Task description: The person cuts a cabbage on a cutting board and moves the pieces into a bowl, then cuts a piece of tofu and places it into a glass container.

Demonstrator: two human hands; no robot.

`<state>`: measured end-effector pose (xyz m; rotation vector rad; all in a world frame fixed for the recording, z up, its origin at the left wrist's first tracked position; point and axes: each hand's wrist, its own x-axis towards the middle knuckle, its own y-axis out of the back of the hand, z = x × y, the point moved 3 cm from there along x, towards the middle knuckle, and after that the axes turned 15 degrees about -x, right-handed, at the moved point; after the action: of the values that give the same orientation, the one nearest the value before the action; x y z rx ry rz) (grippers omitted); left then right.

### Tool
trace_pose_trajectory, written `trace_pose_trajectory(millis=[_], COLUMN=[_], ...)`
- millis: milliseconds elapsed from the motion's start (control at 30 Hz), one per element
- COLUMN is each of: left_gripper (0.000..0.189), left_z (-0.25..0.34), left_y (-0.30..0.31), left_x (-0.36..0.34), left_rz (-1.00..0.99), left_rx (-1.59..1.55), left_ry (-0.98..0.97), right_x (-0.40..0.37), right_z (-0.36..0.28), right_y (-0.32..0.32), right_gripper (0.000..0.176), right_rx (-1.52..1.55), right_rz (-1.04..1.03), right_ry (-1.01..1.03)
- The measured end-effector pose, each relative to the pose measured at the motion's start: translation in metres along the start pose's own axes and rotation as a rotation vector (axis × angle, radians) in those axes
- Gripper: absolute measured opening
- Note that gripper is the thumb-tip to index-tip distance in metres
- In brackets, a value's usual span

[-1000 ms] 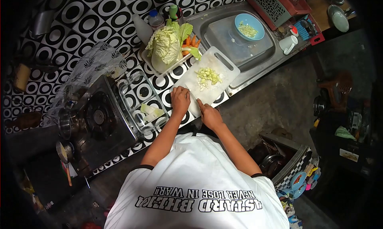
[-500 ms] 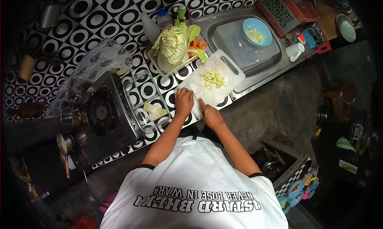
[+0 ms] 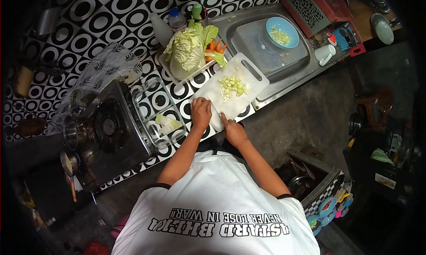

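A white cutting board (image 3: 243,105) lies at a slant on the tiled counter, with a pile of chopped cabbage (image 3: 233,85) on its middle. My left hand (image 3: 201,114) rests on the near left part of the board. Its fingers are curled down, and whatever they press on is hidden beneath them. My right hand (image 3: 234,132) is closed round the handle of a knife (image 3: 216,107). The thin blade points away from me, close beside my left fingertips.
Left of the board, a glass dish (image 3: 183,133) holds cabbage pieces (image 3: 167,123). Behind stands a tray (image 3: 178,80) with a cabbage head (image 3: 186,53) and carrots (image 3: 216,47). A blue bowl (image 3: 296,40) of chopped cabbage sits over the sink (image 3: 271,95). A stove (image 3: 126,144) is at left.
The whole view has shifted slightly, so the counter things appear a little further left. Both hands stay at the near end of the board, with the knife still in my right hand.
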<state>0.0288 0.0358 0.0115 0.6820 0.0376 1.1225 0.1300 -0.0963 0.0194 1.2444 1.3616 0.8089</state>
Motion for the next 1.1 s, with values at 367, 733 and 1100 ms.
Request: trace_pose_trajectory(millis=[367,733,1100], left_gripper=[0.010,0.010,0.009], left_z=[-0.005,-0.003,-0.007], left_y=[-0.001,-0.001,-0.001], left_x=[-0.002,-0.002,-0.002], left_rz=[0.011,0.010,0.013], left_rx=[0.006,-0.009,0.022], left_ry=[0.008,0.010,-0.018], right_x=[0.039,0.017,0.056], right_z=[-0.004,-0.002,-0.009], right_y=[0.003,-0.003,-0.002], right_gripper=[0.068,0.070,0.065], right_rx=[0.039,0.031,-0.057], right_rz=[-0.002,-0.063,-0.052], right_ry=[0.010,-0.033,0.008])
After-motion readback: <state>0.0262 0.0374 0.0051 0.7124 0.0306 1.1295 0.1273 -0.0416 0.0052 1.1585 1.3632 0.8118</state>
